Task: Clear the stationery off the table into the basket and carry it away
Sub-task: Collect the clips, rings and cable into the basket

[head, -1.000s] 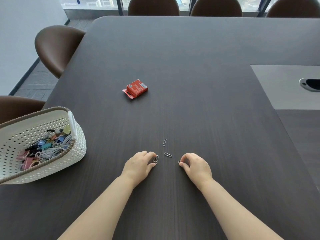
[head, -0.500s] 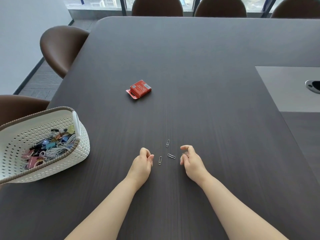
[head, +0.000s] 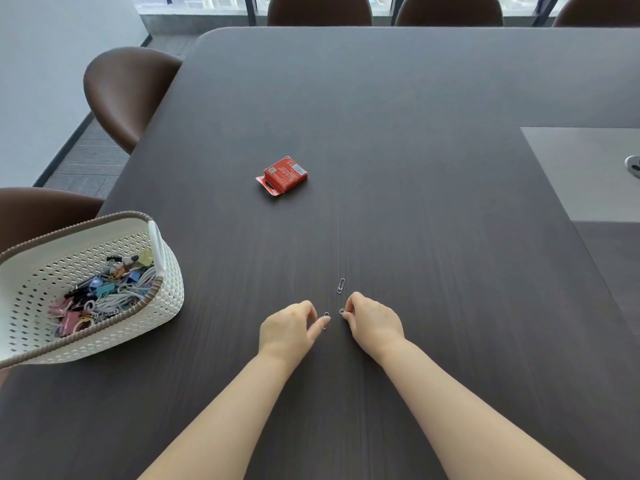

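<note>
Three small metal paper clips lie on the dark table [head: 415, 98] near its front. The farthest paper clip [head: 341, 285] lies free. My left hand [head: 289, 329] rests on the table with a fingertip touching the left paper clip [head: 326, 315]. My right hand [head: 374, 322] pinches the right paper clip [head: 342, 311] between thumb and forefinger, low at the table. A small red box [head: 282, 174] sits farther back in the middle. The white perforated basket [head: 166, 292] stands at the left edge, holding binder clips, cables and other stationery.
Brown chairs [head: 128, 95] stand along the left side and the far end of the table. A grey inset panel [head: 585, 171] with a round socket lies at the right. The basket overhangs the table's left edge near another chair.
Both hands have moved back onto the clips. The right hand has closed its fingers on the right clip; the left forefinger has come to touch the left clip. The view shifted slightly.
</note>
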`<state>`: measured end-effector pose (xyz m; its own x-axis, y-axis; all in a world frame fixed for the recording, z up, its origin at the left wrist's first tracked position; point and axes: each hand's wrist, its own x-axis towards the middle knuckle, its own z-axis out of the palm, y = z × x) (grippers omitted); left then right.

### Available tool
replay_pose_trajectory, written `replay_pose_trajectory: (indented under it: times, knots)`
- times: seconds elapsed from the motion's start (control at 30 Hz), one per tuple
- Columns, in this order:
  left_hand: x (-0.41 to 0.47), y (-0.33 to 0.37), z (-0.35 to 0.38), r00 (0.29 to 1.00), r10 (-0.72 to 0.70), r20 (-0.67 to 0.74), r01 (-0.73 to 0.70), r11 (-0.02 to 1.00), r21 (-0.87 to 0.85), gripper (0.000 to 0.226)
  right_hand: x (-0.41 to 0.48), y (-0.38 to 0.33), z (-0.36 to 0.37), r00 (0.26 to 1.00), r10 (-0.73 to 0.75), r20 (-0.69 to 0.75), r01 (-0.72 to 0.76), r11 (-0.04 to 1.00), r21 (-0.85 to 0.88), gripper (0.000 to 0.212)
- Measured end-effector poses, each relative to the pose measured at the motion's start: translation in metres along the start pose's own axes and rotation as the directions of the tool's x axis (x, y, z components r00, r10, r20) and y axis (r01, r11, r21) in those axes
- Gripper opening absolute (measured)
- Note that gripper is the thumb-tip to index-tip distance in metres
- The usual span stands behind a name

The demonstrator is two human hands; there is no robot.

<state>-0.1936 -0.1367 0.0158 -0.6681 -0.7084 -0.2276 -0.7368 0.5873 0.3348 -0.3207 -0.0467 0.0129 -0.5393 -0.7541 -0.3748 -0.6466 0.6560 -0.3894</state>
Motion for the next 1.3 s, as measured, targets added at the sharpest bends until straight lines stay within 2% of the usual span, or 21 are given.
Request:
replay_pose_trajectory:
  times: [0.07,0.13,0.33,0.43,0.57,0.73,0.83,0.93,1.0,1.03,1.1,1.17,1.23,1.3]
  knots:
    - [0.002,0.008,0.003,0.999,0.005,0.035,-0.008,0.997,0.078,0.035,0.0,0.001,0.0,1.0,-0.019,0.003,0.019,0.997,-0.069,0.019]
    - [0.004,0.014,0.005,0.999,-0.006,0.043,0.002,0.996,0.085,0.032,-0.001,0.004,0.0,1.0,-0.019,-0.01,0.018,0.996,-0.084,0.019]
    - [0.007,0.02,0.007,0.993,-0.048,0.108,0.04,0.996,0.077,0.02,-0.004,0.015,-0.003,0.976,0.078,-0.205,-0.073,0.997,0.031,0.028]
    - [0.007,0.021,0.004,0.986,-0.043,0.16,0.032,0.997,0.073,0.021,0.003,0.019,-0.008,0.971,0.113,-0.212,-0.103,0.993,0.059,0.033]
    - [0.004,0.016,0.002,0.991,-0.057,0.122,0.075,0.986,-0.15,0.015,0.015,0.013,-0.012,0.987,0.107,-0.123,-0.099,0.993,0.065,0.029]
    - [0.004,0.007,-0.002,0.998,-0.009,0.057,0.03,0.929,-0.368,0.008,0.025,0.003,-0.014,0.988,0.148,-0.05,-0.142,0.985,0.097,0.018]
    - [0.005,-0.007,-0.003,0.995,-0.022,0.097,0.072,0.837,-0.543,0.019,0.026,-0.001,-0.017,0.986,0.161,0.035,-0.162,0.987,0.023,0.019]
    - [0.003,-0.016,-0.005,0.983,-0.127,0.129,0.181,0.625,-0.76,0.026,0.021,-0.005,-0.018,0.989,0.133,0.06,-0.13,0.99,-0.057,0.021]
    - [0.0,-0.02,-0.006,0.973,-0.196,0.118,0.206,0.522,-0.828,0.026,0.016,-0.006,-0.016,0.994,0.101,0.047,-0.1,0.994,-0.033,0.021]
    - [-0.001,-0.022,-0.006,0.971,-0.21,0.112,0.206,0.504,-0.839,0.021,0.013,-0.006,-0.014,0.995,0.086,0.04,-0.086,0.996,0.005,0.019]
    - [-0.005,-0.024,-0.01,0.97,-0.203,0.131,0.22,0.525,-0.822,0.022,0.009,-0.007,-0.012,0.997,0.064,0.037,-0.066,0.996,0.063,0.012]
    - [-0.006,-0.028,-0.009,0.976,-0.167,0.142,0.217,0.654,-0.725,0.039,0.008,-0.007,-0.01,0.998,0.059,0.024,-0.061,0.996,0.072,0.009]
    - [-0.008,-0.032,-0.008,0.985,-0.128,0.117,0.172,0.796,-0.581,0.044,0.01,-0.006,-0.009,0.996,0.074,-0.044,-0.071,0.995,0.067,0.007]
    - [-0.009,-0.036,-0.007,0.988,-0.131,0.08,0.153,0.832,-0.533,0.044,0.013,-0.005,-0.011,0.991,0.075,-0.114,-0.07,0.996,0.046,0.012]
